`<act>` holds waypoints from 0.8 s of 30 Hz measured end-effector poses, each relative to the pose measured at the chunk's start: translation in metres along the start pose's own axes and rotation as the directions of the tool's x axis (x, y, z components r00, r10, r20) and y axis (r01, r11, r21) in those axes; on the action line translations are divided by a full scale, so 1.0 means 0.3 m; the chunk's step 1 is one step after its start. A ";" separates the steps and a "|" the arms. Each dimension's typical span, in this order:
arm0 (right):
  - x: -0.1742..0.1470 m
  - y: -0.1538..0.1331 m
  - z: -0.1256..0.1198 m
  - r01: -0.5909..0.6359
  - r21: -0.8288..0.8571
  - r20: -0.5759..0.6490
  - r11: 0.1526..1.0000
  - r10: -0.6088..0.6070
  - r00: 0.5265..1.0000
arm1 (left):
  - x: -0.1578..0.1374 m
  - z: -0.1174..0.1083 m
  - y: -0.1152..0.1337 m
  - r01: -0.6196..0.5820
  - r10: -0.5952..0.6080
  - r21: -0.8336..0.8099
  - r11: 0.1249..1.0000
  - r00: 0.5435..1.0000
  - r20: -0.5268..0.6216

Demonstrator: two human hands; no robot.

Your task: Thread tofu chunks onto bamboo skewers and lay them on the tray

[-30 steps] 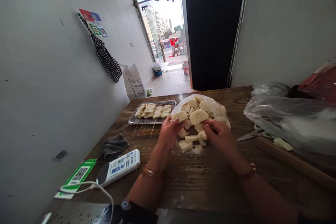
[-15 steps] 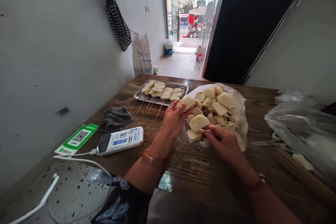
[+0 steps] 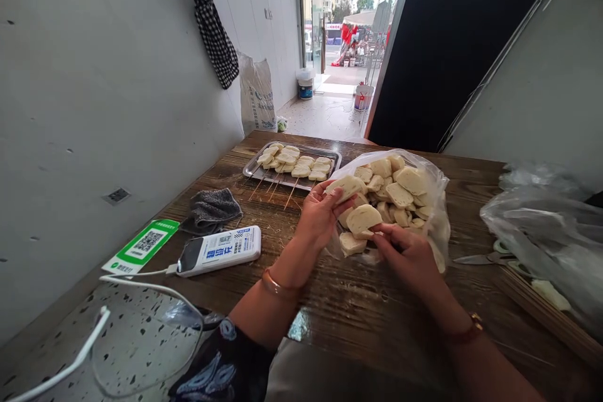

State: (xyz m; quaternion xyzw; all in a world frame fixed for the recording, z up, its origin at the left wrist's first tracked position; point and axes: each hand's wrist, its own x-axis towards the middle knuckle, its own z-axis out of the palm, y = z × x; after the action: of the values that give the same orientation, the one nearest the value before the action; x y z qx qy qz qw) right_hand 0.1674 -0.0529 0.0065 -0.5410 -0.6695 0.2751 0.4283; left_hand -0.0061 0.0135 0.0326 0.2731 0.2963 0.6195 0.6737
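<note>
My left hand (image 3: 316, 215) is closed around a pale bread slice (image 3: 347, 188), thumb on top, at the near left edge of the bag. Lower and to the right, my right hand (image 3: 411, 259) pinches the edge of another bread slice (image 3: 363, 220) between thumb and fingers. Just under that one sits a third slice (image 3: 351, 244), at the bag's mouth. The clear plastic bag (image 3: 439, 201) lies open and holds a heap of similar slices. Behind my left hand, a metal tray (image 3: 335, 157) bears several skewered slices (image 3: 301, 168), their wooden sticks pointing towards me.
On the left of the table are a grey cloth (image 3: 211, 210), a white power bank (image 3: 226, 251) with a cable, and a green QR card (image 3: 146, 245). Scissors (image 3: 480, 259), bundled wooden sticks (image 3: 541, 311) and crumpled plastic bags (image 3: 532, 220) lie at the right. A wall borders the left side.
The whole view has shifted slightly to the right. Both hands keep hold of the same slices in nearly the same pose.
</note>
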 end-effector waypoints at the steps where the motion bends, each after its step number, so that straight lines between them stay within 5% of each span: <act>1: 0.000 0.001 0.000 0.002 -0.001 -0.001 1.000 -0.002 1.000 | -0.001 0.000 0.000 0.000 0.000 0.002 1.000 1.000 -0.001; 24: 0.007 -0.015 0.000 0.015 -0.023 -0.062 1.000 -0.016 0.998 | -0.028 0.029 -0.033 -0.079 0.078 0.039 0.996 0.997 0.017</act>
State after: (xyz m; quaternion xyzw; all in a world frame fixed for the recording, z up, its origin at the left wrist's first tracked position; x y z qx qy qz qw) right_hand 0.1651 -0.0521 0.0109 -0.5487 -0.6632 0.2474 0.4449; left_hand 0.0064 0.0044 0.0316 0.3028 0.2922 0.6373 0.6456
